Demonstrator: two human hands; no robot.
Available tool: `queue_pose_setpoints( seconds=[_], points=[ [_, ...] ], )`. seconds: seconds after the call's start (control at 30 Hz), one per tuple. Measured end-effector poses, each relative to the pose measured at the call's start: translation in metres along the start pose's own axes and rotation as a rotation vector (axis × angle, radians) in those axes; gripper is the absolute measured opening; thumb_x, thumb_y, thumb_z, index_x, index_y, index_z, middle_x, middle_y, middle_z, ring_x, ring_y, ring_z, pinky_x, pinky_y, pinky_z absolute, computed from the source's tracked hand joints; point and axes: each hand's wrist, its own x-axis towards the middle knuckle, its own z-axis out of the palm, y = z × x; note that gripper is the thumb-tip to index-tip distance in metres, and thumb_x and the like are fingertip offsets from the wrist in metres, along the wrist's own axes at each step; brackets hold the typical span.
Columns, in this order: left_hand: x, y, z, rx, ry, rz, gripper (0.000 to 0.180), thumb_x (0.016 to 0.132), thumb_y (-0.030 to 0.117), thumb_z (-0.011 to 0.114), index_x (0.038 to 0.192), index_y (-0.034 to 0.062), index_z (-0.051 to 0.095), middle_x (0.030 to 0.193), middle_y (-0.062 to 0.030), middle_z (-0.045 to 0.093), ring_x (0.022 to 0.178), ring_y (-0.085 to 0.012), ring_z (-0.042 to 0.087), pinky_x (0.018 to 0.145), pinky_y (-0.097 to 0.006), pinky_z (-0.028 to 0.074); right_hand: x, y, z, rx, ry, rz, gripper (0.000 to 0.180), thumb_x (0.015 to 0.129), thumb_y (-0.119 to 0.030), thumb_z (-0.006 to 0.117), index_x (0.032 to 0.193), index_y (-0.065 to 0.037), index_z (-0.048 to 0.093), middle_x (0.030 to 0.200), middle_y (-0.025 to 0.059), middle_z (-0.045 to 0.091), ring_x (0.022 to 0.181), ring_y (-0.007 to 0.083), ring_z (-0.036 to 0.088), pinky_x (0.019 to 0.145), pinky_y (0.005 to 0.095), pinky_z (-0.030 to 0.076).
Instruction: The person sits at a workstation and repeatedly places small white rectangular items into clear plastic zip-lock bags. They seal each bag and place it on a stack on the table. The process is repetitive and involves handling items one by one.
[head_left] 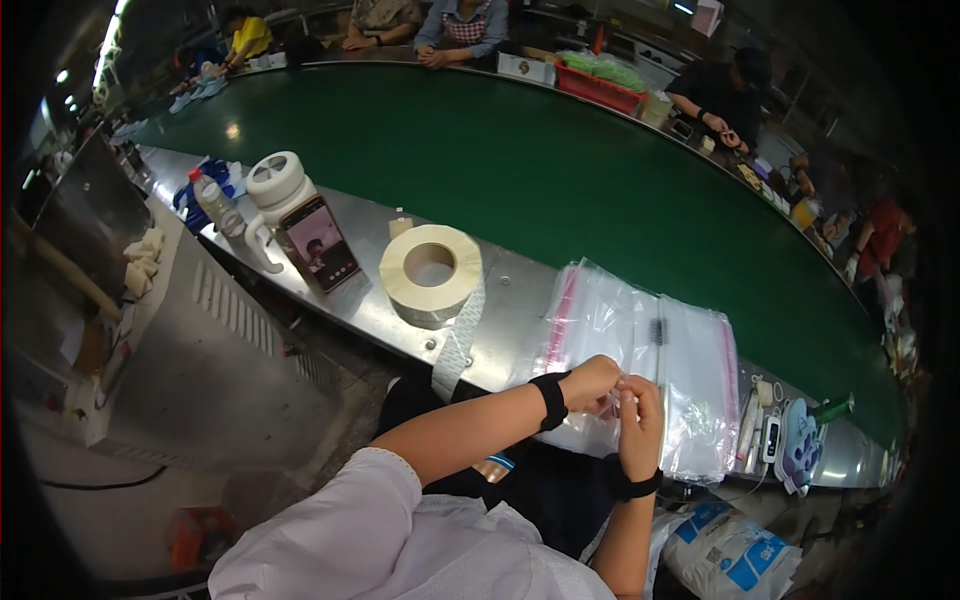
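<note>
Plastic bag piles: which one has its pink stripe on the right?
The right pile: its pink stripe runs down its right edge; the left pile has its stripe on its left edge.

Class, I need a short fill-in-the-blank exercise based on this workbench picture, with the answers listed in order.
1. The wide belt is ____ in colour.
2. The wristbands behind the left hand and right hand are ____.
3. The large roll stands to the ____ of the plastic bags.

Missing words: green; black; left.
</note>
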Motion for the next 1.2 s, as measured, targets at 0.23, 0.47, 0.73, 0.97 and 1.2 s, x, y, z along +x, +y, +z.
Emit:
queue_pose_setpoints(
  seconds=[0.23, 0.47, 0.73, 0.97, 1.2],
  points=[
    [-0.076, 0.005, -0.013, -0.437, 0.021, -0.032, 0.055, 0.092, 0.039, 0.048, 0.125, -0.0038, 0.038, 0.127, -0.0227, 0.040, 0.101, -0.0314, 0.057, 0.083, -0.041, 0.049, -0.035, -0.015, 0.022, -0.597, -0.117, -0.289, 0.059, 0.059, -0.011, 0.077, 0.112, -0.003, 0.053, 0.113, 0.0152, 0.052, 0.103, 0.0320, 0.050, 0.083, 0.0401, 0.044],
    [-0.192, -0.051, -0.074, -0.349, 0.491, 0.259, 0.031, 0.091, 0.023, 0.050, 0.115, 0.0018, 0.051, 0.115, -0.0118, 0.056, 0.101, -0.0238, 0.058, 0.080, -0.033, 0.049, -0.021, 0.010, 0.045, -0.476, -0.126, -0.213, 0.010, 0.077, -0.008, 0.061, 0.087, -0.008, 0.064, 0.070, 0.0048, 0.056, 0.062, 0.0203, 0.052, 0.058, 0.0308, 0.044],
    [-0.168, -0.121, -0.141, 0.199, 0.826, 0.378, 0.040, 0.084, 0.025, 0.061, 0.111, -0.0031, 0.056, 0.098, -0.0102, 0.060, 0.088, -0.0136, 0.057, 0.073, -0.027, 0.045, 0.006, 0.040, -0.094, 0.172, 0.550, 0.452, 0.028, 0.092, -0.032, 0.047, 0.083, -0.008, 0.058, 0.071, -0.0016, 0.051, 0.059, 0.0050, 0.047, 0.048, 0.0184, 0.031],
    [-0.153, -0.116, -0.102, 0.168, 0.463, 0.289, 0.025, 0.088, 0.023, 0.055, 0.093, -0.0007, 0.063, 0.076, -0.0062, 0.063, 0.069, -0.0090, 0.058, 0.059, -0.024, 0.045, -0.085, 0.135, -0.183, -0.631, 1.032, 0.261, 0.025, 0.085, -0.012, 0.055, 0.104, 0.005, 0.051, 0.105, 0.0156, 0.049, 0.095, 0.0255, 0.051, 0.082, 0.0349, 0.043],
    [-0.153, -0.055, -0.053, -0.152, 0.250, 0.137, 0.030, 0.093, 0.028, 0.049, 0.096, 0.0001, 0.060, 0.081, -0.0026, 0.061, 0.067, -0.0075, 0.057, 0.058, -0.019, 0.046, -0.057, -0.030, 0.044, 0.433, -0.364, 0.365, 0.025, 0.089, -0.010, 0.053, 0.112, 0.000, 0.051, 0.106, 0.0078, 0.055, 0.101, 0.0142, 0.050, 0.091, 0.0274, 0.038]
  ],
)
